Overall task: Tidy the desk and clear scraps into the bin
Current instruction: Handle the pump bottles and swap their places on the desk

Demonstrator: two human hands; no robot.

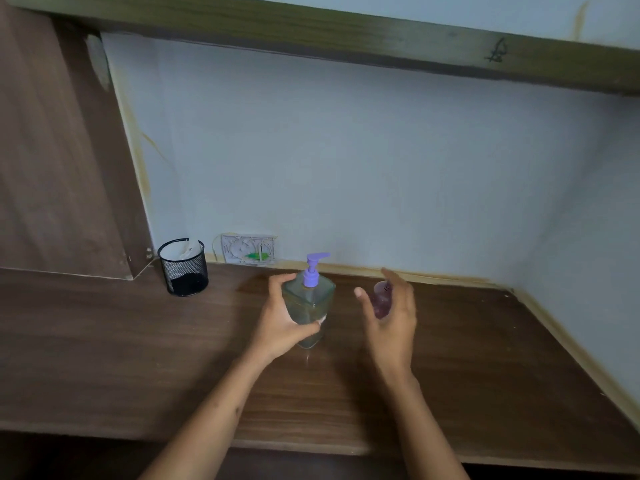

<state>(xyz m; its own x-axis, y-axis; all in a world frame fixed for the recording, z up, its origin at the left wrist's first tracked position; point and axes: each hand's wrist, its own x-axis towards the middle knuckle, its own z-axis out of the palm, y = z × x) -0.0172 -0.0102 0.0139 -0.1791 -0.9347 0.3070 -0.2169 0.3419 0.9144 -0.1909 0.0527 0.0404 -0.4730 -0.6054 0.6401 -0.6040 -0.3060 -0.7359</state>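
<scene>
A clear square pump bottle (313, 299) with a purple pump head stands upright on the dark wooden desk (138, 358). My left hand (284, 320) wraps around its left side, thumb across the front. To its right, my right hand (391, 317) is spread open just in front of a small pinkish-purple bottle (381, 299), which it partly hides; whether the fingers touch it I cannot tell. A black mesh cup (183, 268) with white paper scraps inside stands at the back left of the desk.
A white wall socket (248, 249) with a green mark sits low on the wall behind the bottles. A wooden side panel (62, 168) rises at the left and a shelf edge (346, 32) runs overhead. The wall closes the desk on the right.
</scene>
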